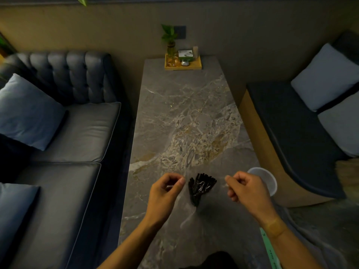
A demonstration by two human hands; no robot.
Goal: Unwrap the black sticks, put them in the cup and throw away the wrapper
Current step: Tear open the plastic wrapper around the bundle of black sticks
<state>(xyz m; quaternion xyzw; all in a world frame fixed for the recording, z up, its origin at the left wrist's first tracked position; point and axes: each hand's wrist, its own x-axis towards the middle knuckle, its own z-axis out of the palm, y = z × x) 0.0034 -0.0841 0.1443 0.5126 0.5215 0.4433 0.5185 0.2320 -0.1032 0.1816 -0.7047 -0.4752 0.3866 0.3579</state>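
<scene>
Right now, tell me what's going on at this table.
A person stands over a marble table, pulling a clear wrapper apart with both hands. The left hand and the right hand each pinch one side of it. A bundle of black sticks sits between them, still inside the wrapper. A white cup waits, partly behind the right hand.

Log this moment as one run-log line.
left hand: pinching wrapper | right hand: pinching wrapper | black sticks: between hands, still wrapped | cup: empty

Fanned black sticks [202,186] beside cup [265,179]
</scene>
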